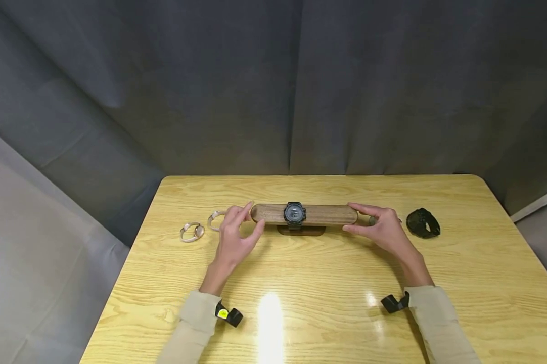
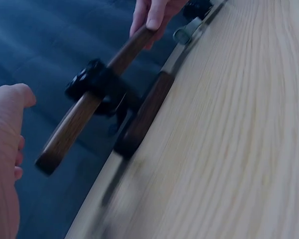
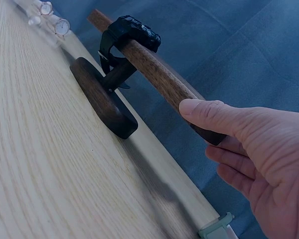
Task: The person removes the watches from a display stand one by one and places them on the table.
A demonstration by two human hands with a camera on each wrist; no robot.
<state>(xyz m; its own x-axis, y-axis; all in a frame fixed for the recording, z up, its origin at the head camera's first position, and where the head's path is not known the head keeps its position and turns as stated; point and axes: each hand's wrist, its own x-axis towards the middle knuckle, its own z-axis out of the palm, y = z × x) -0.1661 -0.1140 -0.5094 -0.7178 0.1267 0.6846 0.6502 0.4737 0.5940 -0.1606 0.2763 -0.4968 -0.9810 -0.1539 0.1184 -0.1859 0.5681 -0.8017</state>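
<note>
A wooden T-shaped watch stand [image 1: 330, 215] stands on the table, its dark oval base [image 3: 97, 94] resting on the tabletop. Around the crossbar, left of its middle in the head view, is strapped a black sports watch [image 1: 294, 213]. My right hand [image 1: 384, 231] pinches the crossbar's right end, the thumb [image 3: 202, 108] on the near side and the fingers beyond. At the opposite end is my left hand [image 1: 234, 242], thumb and fingers spread. The left wrist view shows a gap between that hand and the bar.
Two light-strapped watches, one with a rose-gold case [image 1: 192, 232] and another [image 1: 215, 221] partly behind the left hand, lie at left. A black watch [image 1: 422, 223] lies at right. A pale green watch [image 3: 217, 227] sits below the right hand. A grey curtain [image 1: 237, 101] hangs behind the table.
</note>
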